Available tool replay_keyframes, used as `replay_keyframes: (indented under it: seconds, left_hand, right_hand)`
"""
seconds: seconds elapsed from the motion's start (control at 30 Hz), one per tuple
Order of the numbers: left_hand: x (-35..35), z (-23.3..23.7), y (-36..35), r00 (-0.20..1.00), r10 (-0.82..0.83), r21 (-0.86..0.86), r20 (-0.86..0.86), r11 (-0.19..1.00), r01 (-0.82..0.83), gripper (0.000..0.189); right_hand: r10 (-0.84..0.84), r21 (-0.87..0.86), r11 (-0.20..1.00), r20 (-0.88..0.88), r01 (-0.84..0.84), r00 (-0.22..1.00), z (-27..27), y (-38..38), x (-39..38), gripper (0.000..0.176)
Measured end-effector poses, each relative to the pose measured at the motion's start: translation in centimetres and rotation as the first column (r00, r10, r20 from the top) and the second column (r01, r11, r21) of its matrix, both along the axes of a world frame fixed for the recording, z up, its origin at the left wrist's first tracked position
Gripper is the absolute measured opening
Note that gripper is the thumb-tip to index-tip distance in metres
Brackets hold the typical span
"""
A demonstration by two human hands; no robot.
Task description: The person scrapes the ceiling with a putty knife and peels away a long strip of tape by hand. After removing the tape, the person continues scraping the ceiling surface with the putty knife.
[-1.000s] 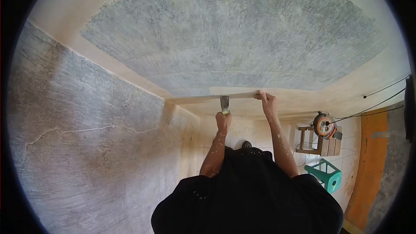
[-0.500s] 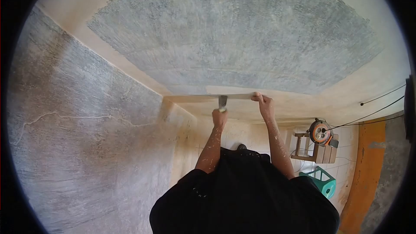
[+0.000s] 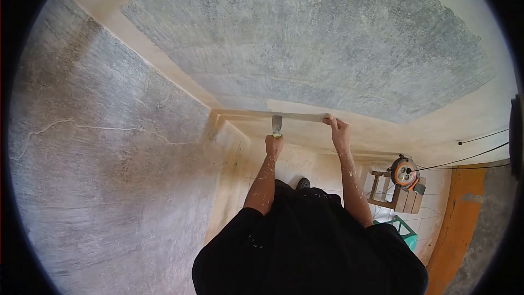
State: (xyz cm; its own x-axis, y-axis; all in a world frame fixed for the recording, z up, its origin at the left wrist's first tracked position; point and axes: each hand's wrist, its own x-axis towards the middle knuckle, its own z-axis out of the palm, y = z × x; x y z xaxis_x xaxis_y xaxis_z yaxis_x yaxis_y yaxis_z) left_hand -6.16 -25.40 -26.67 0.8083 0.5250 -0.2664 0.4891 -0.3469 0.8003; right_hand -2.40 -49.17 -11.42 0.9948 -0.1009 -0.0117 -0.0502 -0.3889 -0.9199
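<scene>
My left hand [image 3: 274, 145] is closed around the handle of a scraper [image 3: 277, 124], its flat metal blade pointing up toward the wall. The scraper's blade meets the left part of a long, thin flat strip [image 3: 303, 117], which looks like a wide smoothing blade. At the strip's right end, my right hand [image 3: 339, 133] pinches it between thumb and fingers. The strip lies level in front of the wall [image 3: 316, 43], just below a broad grey patch with a rough upper edge. Pale flecks cover both forearms.
To the left stands a grey wall [image 3: 109, 186] with a pale crack line. On the right, a cable reel [image 3: 404, 173] rests on a wooden stool [image 3: 408, 202], near a green plastic stool [image 3: 403, 228]. Black cords [image 3: 464, 155] run to the right; an orange frame [image 3: 458, 224] stands beyond.
The view has shifted slightly. My left hand with the scraper has moved a little left along the strip, and my right hand a little right, so they are farther apart.
</scene>
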Motion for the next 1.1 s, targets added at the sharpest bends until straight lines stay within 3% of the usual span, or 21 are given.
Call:
replay_keyframes:
  seconds: [0.13,0.23,0.33,0.43,0.57,0.63,0.83,0.93,1.1]
  left_hand:
    - [0.8,2.7,1.1,0.999,-0.037,-0.139,0.001,0.990,0.037,0.029]
    - [0.4,2.8,1.2,1.000,-0.006,0.015,0.006,1.000,0.005,0.030]
    - [0.6,2.9,1.6,0.999,-0.026,-0.095,-0.035,0.995,0.023,0.031]
    - [-0.4,4.9,1.0,0.999,-0.033,0.010,-0.029,0.999,0.034,0.033]
    - [-0.6,2.4,1.2,1.000,0.019,-0.028,-0.024,0.999,-0.020,0.034]
    - [0.7,3.0,1.2,0.999,-0.019,-0.035,0.049,0.999,0.021,0.035]
    - [-0.5,2.2,0.8,0.999,-0.022,-0.007,-0.025,1.000,0.022,0.036]
    - [0.1,3.2,0.1,0.999,-0.025,0.002,0.039,1.000,0.025,0.035]
    - [-0.6,2.7,0.5,0.999,0.021,0.005,-0.033,1.000,-0.021,0.032]
  right_hand:
    - [-0.002,0.022,1.000,0.061,0.001,0.998,-0.8,-0.2,0.1,0.051]
    - [-0.015,0.009,1.000,0.008,0.015,1.000,-0.6,-0.1,0.1,0.049]
    - [0.006,0.004,1.000,-0.043,-0.006,0.999,0.4,0.0,-0.2,0.049]
    - [-0.019,-0.020,1.000,-0.037,0.019,0.999,1.0,0.2,-0.3,0.049]
    - [-0.059,-0.022,0.998,-0.075,0.057,0.995,0.8,0.7,-0.8,0.047]
    - [-0.069,-0.011,0.998,-0.009,0.069,0.998,0.4,0.7,-0.2,0.047]
    - [-0.100,-0.022,0.995,-0.021,0.099,0.995,0.3,0.9,-0.5,0.047]
    - [-0.086,-0.050,0.995,0.020,0.087,0.996,-0.2,0.7,0.0,0.047]
    - [-0.109,-0.061,0.993,-0.072,0.105,0.991,0.2,1.0,-0.9,0.046]
